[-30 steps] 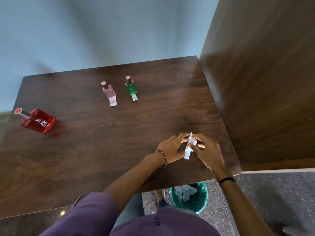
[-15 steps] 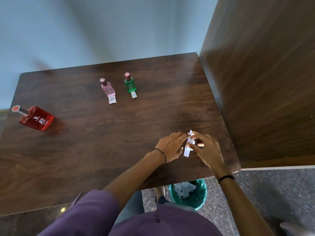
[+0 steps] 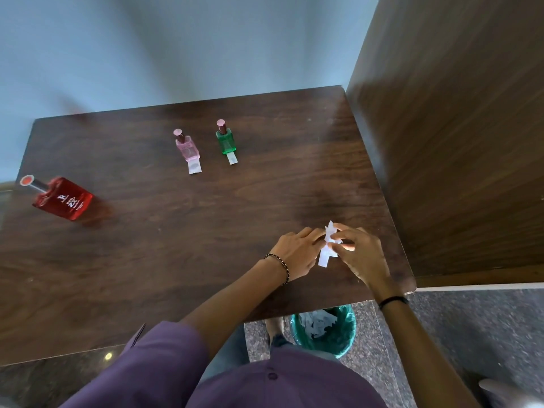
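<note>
Both hands meet over the near right part of the dark wooden table (image 3: 182,248). My left hand (image 3: 297,251) and my right hand (image 3: 360,254) pinch a small white paper strip (image 3: 327,248) between their fingertips. The strip is crumpled at its top and hangs straight below. Farther back stand a small pink bottle (image 3: 187,146) and a small green bottle (image 3: 225,139), each with a white paper strip on the table in front of it. A larger red perfume bottle (image 3: 63,200) stands at the far left edge.
A tall wooden cabinet side (image 3: 459,136) walls off the table's right edge. On the floor under the near table edge sits a green bin (image 3: 323,331) holding white paper scraps. A pale blue wall rises behind the table.
The hands have stayed together on the paper strip, working it slightly; its top looks more crumpled. The view has shifted a little; the bottles have not moved.
</note>
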